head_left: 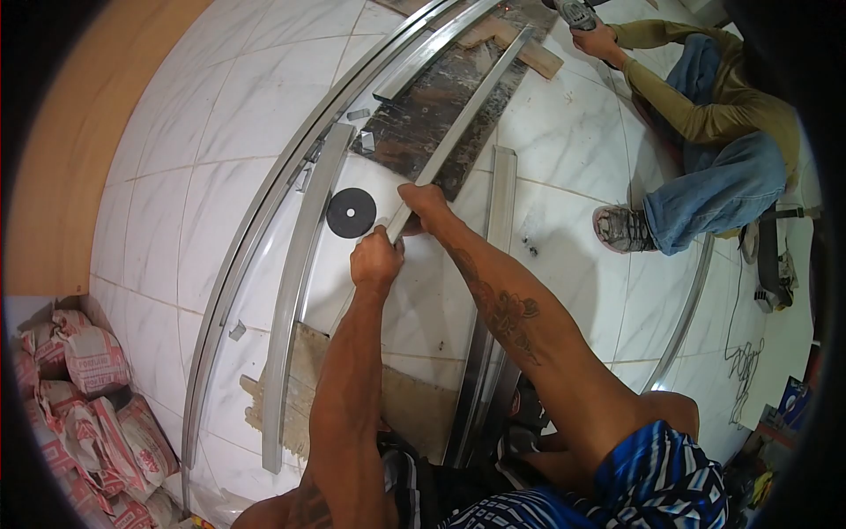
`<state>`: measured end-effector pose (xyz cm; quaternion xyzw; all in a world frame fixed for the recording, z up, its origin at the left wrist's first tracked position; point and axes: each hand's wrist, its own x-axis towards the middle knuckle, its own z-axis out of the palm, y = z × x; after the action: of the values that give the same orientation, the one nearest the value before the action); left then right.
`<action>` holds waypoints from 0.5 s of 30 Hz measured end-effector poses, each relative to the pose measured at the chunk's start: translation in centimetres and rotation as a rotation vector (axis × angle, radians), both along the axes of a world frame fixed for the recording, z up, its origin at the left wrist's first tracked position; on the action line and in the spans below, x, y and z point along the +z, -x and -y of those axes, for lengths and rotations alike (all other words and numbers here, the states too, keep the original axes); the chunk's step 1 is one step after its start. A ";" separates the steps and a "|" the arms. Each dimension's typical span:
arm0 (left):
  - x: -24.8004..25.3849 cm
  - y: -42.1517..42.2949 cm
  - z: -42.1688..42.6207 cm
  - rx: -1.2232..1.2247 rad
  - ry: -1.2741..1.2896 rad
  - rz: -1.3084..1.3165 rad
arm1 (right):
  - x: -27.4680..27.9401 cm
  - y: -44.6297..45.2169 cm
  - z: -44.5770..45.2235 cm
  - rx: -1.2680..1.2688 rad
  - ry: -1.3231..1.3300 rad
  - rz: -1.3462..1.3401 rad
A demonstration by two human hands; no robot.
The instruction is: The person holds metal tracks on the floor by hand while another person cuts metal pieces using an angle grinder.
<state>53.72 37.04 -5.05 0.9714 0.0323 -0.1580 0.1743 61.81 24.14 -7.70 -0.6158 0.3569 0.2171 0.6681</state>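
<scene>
My left hand (377,260) and my right hand (425,208) are both closed round one long, narrow metal channel (476,103). It runs slantwise, its far end over a dark stained board (414,110) and its near end partly hidden by my left forearm. My right hand grips farther up the channel than my left. Close to my left hand, a black cutting disc (351,212) lies flat on the white tiles. Another metal channel (304,300) lies left of my hands, and one more (502,203) lies to the right.
Long metal strips (225,291) stretch along the left. Metal offcuts (367,141) lie near the disc. A co-worker's hand (597,42) holds a grey power tool (577,14) at upper right; their shoe (622,229) rests on the floor. Red-and-white sacks (95,360) are piled at lower left.
</scene>
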 end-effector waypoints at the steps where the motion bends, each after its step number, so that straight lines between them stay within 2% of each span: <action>1: 0.2 0.0 0.1 0.001 -0.003 -0.014 | 0.0 0.0 0.0 0.000 0.002 0.000; 7: 0.1 0.1 0.2 0.019 0.007 0.013 | -0.8 0.5 0.0 -0.053 -0.057 0.076; 15: -0.6 0.0 -0.1 -0.001 0.002 0.039 | -0.2 0.2 0.1 0.010 -0.014 -0.013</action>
<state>53.67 37.14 -5.64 0.9742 0.0280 -0.1390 0.1758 61.61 24.06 -7.94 -0.6114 0.3567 0.2269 0.6689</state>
